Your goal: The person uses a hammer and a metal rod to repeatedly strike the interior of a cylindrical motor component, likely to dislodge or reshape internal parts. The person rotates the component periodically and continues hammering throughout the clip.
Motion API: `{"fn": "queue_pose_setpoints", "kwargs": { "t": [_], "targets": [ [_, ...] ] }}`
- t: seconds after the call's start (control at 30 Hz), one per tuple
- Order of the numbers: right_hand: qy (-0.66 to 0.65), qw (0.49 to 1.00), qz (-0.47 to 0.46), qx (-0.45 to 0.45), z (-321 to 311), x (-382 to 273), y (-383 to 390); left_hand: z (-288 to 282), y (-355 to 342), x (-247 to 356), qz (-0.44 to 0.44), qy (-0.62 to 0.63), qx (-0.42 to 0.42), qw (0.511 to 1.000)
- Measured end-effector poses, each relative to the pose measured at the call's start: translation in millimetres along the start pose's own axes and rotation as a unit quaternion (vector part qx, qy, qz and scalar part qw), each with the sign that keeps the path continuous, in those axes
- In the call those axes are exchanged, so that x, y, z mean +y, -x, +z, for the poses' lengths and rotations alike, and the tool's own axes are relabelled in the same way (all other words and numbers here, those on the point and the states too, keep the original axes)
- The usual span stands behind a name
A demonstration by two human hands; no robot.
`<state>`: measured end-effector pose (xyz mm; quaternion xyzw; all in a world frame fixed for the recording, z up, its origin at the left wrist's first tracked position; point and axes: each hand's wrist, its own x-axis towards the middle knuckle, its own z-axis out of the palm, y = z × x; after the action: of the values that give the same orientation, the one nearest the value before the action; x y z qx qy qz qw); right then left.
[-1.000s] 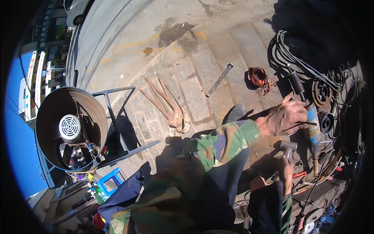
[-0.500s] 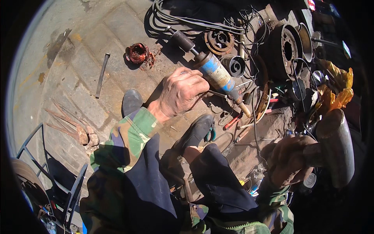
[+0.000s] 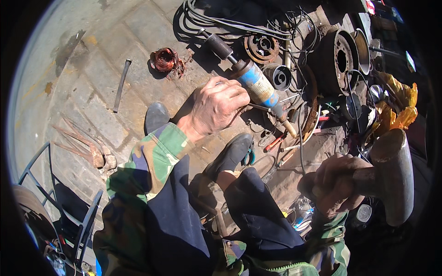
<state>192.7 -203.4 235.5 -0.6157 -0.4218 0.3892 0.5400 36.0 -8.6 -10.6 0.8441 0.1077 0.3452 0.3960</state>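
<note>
On the paving (image 3: 133,27), the blue cylinder (image 3: 258,86) looks whole — so the work seems early, though what remains can't be told. It's scuffed, with a pale speckled band. Right of it, nearer you, your right hand (image 3: 338,184) grips a worn grey hammer (image 3: 393,177); just left of it, your left hand (image 3: 214,108) closes around a thin rod (image 3: 258,107) — contact unclear.

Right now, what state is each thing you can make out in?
Thin rod: held in left hand
Hammer: held in right hand
Blue tool: lying on its side
Copper wire: bundled, ends loose
Grey cable: loosely looped
Metal bar: lying flat
Yellow wrapping: crumpled
</note>
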Motion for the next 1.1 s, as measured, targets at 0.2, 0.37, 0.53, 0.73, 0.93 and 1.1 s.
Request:
{"fn": "queue_pose_setpoints", "kwargs": {
  "t": [0.2,0.37,0.53,0.73,0.93,1.1],
  "targets": [
    [0.437,0.876,0.195,-0.065,-2,7,-15,1,0,2,0.013,-0.027,-0.017,0.999],
    [0.231,0.972,0.001,0.044,-4,-3,5,0,2,0,-0.007,0.0,-0.013,1.0],
    [0.487,0.861,0.102,-0.109,0,25,-1,2,-2,1,-0.001,-0.038,-0.003,0.999],
    [0.298,0.934,0.198,0.024,21,63,-1,-4,0,-7,-0.006,-0.023,-0.006,1.0],
    [-0.064,0.87,0.468,0.143,58,205,34,-16,-10,-18,-0.044,0.012,0.013,0.999],
    [-0.122,0.807,0.568,0.11,71,268,61,-29,-26,-5,-0.021,0.018,0.02,0.999]
  ]
}}
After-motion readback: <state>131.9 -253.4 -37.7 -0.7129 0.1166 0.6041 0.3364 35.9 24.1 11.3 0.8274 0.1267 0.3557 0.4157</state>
